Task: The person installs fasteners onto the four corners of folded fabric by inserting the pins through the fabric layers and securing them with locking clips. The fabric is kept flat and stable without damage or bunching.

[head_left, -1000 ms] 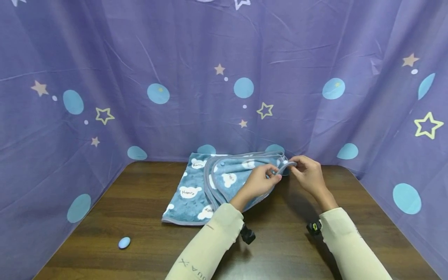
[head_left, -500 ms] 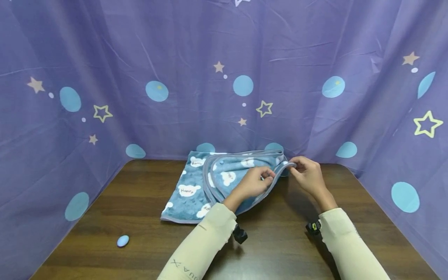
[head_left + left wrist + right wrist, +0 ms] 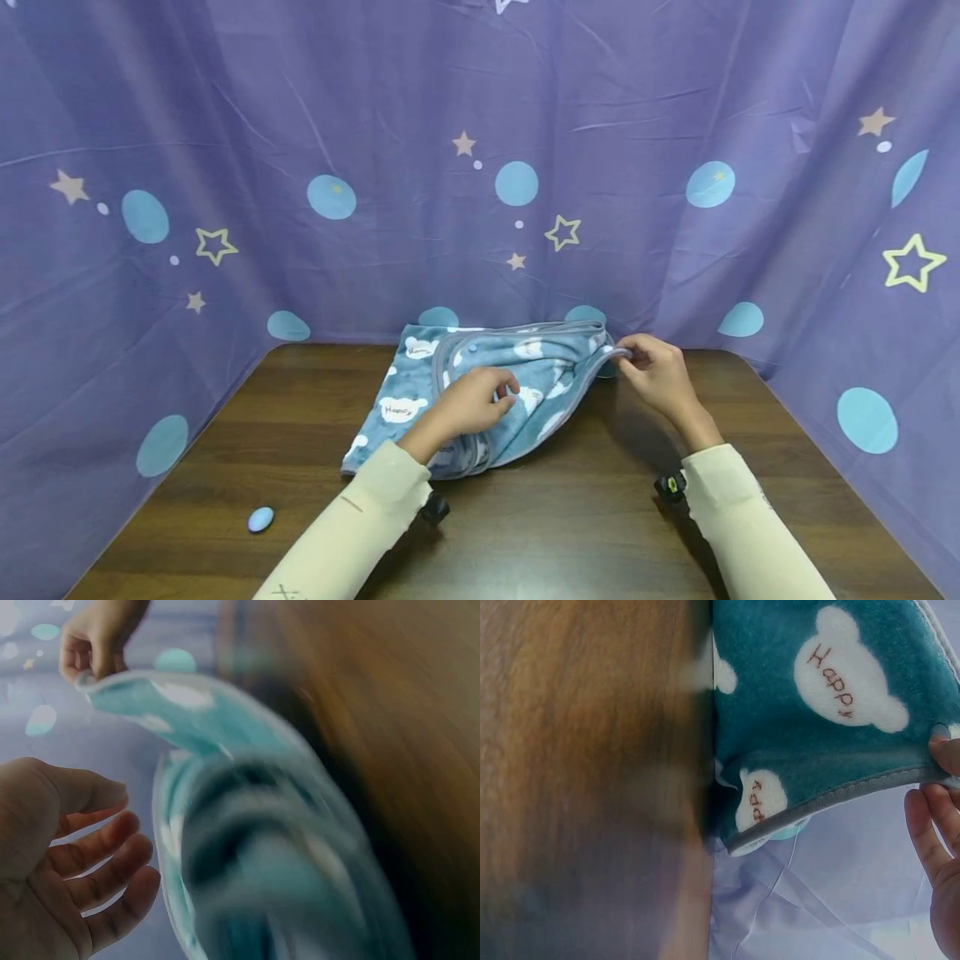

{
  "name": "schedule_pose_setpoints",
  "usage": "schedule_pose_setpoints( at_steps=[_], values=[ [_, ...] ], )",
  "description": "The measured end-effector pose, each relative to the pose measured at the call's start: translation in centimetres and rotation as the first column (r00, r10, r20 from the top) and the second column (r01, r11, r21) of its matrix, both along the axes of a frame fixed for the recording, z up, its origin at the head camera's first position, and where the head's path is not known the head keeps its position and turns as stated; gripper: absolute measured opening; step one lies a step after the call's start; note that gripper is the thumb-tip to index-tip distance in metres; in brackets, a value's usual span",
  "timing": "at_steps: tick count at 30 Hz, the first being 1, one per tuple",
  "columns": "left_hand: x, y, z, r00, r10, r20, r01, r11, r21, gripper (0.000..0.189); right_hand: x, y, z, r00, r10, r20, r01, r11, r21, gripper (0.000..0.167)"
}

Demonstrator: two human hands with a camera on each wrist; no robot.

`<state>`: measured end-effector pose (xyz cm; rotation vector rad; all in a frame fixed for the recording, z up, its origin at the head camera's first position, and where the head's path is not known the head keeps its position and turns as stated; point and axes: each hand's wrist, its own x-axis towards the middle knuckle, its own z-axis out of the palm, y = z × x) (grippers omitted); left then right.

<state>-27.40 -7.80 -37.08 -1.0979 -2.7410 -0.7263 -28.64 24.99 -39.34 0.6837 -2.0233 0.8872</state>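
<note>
A teal fleece blanket (image 3: 513,358) with white bear heads and grey edging lies folded at the back of the table. My right hand (image 3: 660,379) pinches its grey-edged corner at the right and holds it slightly raised; the right wrist view shows thumb and fingers (image 3: 946,757) on the edging. Over the blanket's middle is my left hand (image 3: 472,402), fingers loosely bent and holding nothing. In the left wrist view that hand (image 3: 82,855) appears beside the blanket, whose near part is blurred. Whether it touches the cloth cannot be told.
A small light-blue oval object (image 3: 260,519) lies on the brown wooden table (image 3: 570,533), at the front left. Purple curtains (image 3: 420,208) with stars and blue circles stand behind and at both sides of the table.
My left hand has let go of the blanket's edge by the right hand and moved left and toward me over the cloth. The front edge has folded over there. My right hand stays in place.
</note>
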Motion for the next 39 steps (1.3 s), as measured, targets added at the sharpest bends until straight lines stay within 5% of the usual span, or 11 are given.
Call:
schedule_pose_setpoints(
  at_steps=[7, 15, 27, 39],
  values=[
    [1.2, -5.1, -0.8, 0.994, 0.092, -0.053, -0.098, 0.987, -0.124, 0.007, -0.3, -0.3, -0.3, 1.000, 0.020, -0.024, -0.019, 1.000, 0.025, 0.024],
    [2.2, -10.6, -1.4, 0.985, 0.125, -0.117, -0.144, 0.973, -0.178, 0.010, -0.3, -0.3, 0.1, 0.999, 0.019, -0.039, -0.017, 0.999, 0.041, 0.024],
    [5.4, -19.4, -1.1, 0.990, 0.140, 0.011, -0.132, 0.957, -0.258, 0.018, -0.1, -0.3, -0.1, 0.999, 0.018, -0.037, -0.016, 0.999, 0.047, 0.024],
    [8.3, -26.4, -2.2, 0.983, 0.145, 0.112, -0.116, 0.967, -0.228, 0.036, 0.0, -0.2, 0.2, 0.999, 0.045, -0.029, -0.043, 0.998, 0.056, 0.023]
  ],
)
